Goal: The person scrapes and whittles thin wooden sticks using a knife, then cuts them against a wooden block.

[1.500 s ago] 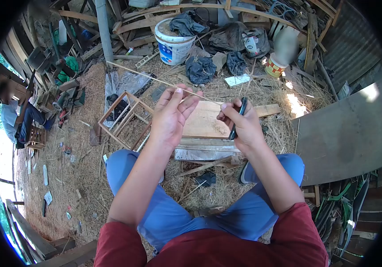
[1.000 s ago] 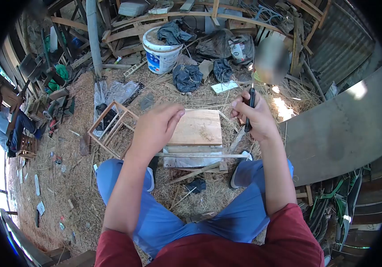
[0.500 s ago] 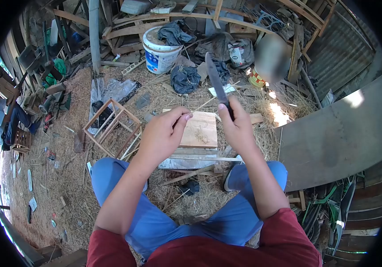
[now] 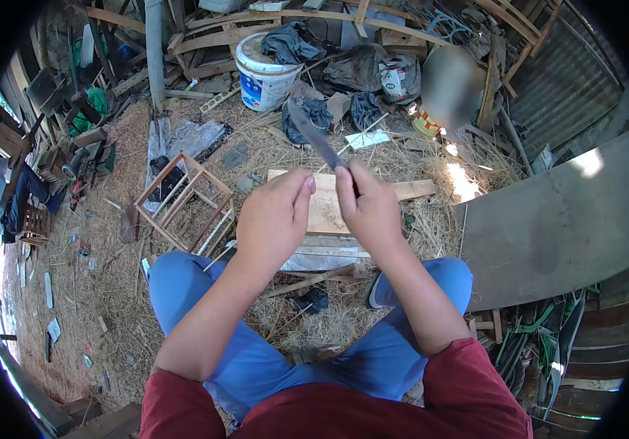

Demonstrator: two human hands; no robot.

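My left hand (image 4: 278, 216) is closed around a thin wooden stick (image 4: 365, 132), whose far end slants up to the right and whose near end shows by my left knee. My right hand (image 4: 369, 208) grips a knife (image 4: 313, 136) by its dark handle, mostly hidden in the fingers. The blade points up and to the left, its lower part crossing close to the stick; whether they touch I cannot tell. Below both hands lies a flat wooden block (image 4: 322, 216) with a few shavings on it.
A small wooden frame (image 4: 188, 201) lies to the left. Further off stand a white bucket (image 4: 261, 84) and several black plastic bags (image 4: 365, 110). A large grey sheet (image 4: 541, 227) is on the right. At far left a person (image 4: 18, 183) sits. Shavings cover the ground (image 4: 117, 293).
The knife has swung left and its tip now points up-left. My right hand has moved left, close to my left hand. More of the stick shows beyond the hands.
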